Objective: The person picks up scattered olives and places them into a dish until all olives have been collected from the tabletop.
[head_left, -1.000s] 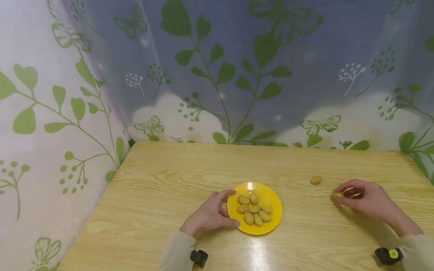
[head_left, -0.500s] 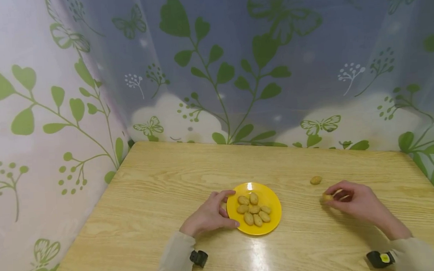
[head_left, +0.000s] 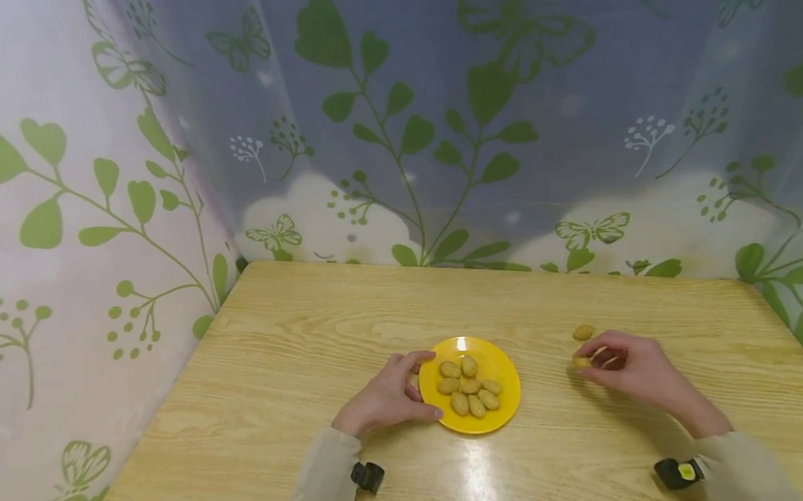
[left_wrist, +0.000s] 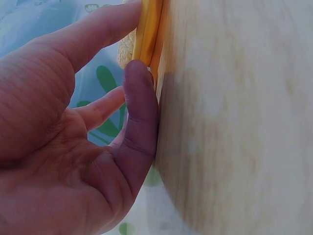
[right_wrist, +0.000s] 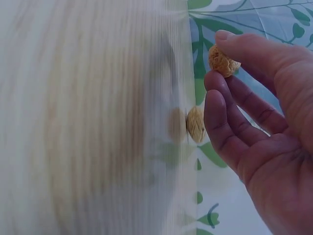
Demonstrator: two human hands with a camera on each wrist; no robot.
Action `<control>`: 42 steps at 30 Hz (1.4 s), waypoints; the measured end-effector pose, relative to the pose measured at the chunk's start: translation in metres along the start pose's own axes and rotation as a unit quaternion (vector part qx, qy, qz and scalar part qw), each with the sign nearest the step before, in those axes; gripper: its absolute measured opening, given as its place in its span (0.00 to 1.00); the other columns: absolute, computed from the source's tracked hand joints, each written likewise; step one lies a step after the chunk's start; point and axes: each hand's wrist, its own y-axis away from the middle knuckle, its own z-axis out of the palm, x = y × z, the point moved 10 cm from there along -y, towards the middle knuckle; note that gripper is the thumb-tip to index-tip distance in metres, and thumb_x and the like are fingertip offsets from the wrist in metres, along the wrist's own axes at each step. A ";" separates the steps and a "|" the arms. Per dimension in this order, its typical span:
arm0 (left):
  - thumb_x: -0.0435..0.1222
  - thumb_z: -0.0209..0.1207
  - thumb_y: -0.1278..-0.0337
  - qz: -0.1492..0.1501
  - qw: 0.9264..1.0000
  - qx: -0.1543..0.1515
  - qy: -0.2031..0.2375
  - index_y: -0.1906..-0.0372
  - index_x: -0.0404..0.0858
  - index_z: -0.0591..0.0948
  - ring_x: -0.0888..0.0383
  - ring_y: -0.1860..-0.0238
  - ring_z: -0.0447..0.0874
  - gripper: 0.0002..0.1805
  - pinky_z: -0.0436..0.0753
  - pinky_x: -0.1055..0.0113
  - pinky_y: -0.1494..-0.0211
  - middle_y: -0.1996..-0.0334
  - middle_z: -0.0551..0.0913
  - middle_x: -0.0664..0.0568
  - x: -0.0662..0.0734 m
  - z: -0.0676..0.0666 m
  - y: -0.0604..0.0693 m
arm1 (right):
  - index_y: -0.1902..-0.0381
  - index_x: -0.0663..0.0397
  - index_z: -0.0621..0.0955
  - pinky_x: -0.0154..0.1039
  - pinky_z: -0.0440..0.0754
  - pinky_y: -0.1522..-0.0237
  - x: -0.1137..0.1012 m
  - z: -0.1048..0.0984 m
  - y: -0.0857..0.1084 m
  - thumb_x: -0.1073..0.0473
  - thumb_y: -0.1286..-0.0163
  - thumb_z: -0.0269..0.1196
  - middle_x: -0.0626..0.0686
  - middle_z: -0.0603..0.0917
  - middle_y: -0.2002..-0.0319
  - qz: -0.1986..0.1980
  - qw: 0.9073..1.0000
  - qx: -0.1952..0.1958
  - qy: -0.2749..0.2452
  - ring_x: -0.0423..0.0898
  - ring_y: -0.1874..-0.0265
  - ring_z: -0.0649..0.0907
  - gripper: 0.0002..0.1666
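My left hand grips the left rim of a yellow plate, thumb at the near side and a finger at the far side. Several walnuts lie in the middle of the plate. To the right of it, my right hand pinches one walnut between thumb and fingertips, just above the table. Another walnut lies loose on the table, just beyond the right hand's fingertips. In the left wrist view, the plate's edge shows between the fingers, and most of the plate is hidden.
The wooden table reaches back to a patterned curtain with leaves and butterflies. A similar pale curtain hangs along the left side. Black wrist cameras sit at both cuffs.
My right hand has moved left toward the plate, carrying the pinched walnut, and is now close to the loose one. The left hand and the plate have stayed in place.
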 end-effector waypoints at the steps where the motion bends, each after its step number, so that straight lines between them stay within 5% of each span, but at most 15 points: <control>1: 0.42 0.78 0.52 0.000 1.000 0.000 0.000 0.26 0.51 0.68 0.59 0.61 0.80 0.47 0.80 0.65 0.53 0.39 0.69 0.44 0.000 0.000 0.000 | 0.62 0.48 0.87 0.31 0.85 0.67 -0.002 0.001 -0.001 0.67 0.43 0.76 0.49 0.89 0.64 -0.001 1.000 -0.001 -0.001 0.29 0.68 0.84 0.13; 19: 0.42 0.78 0.52 -0.004 1.000 -0.002 0.000 0.26 0.51 0.68 0.58 0.61 0.80 0.47 0.79 0.64 0.52 0.39 0.69 0.45 0.000 0.000 -0.002 | 0.61 0.47 0.88 0.32 0.86 0.67 -0.028 0.034 -0.018 0.66 0.43 0.77 0.50 0.89 0.63 -0.048 0.998 -0.025 -0.030 0.31 0.67 0.84 0.14; 42: 0.42 0.79 0.53 -0.006 1.000 0.000 0.001 0.26 0.52 0.69 0.58 0.60 0.80 0.47 0.79 0.64 0.52 0.39 0.69 0.45 -0.001 0.000 0.000 | 0.58 0.46 0.88 0.33 0.86 0.63 -0.054 0.079 -0.044 0.60 0.39 0.76 0.46 0.89 0.60 -0.031 0.994 -0.084 -0.055 0.36 0.65 0.85 0.12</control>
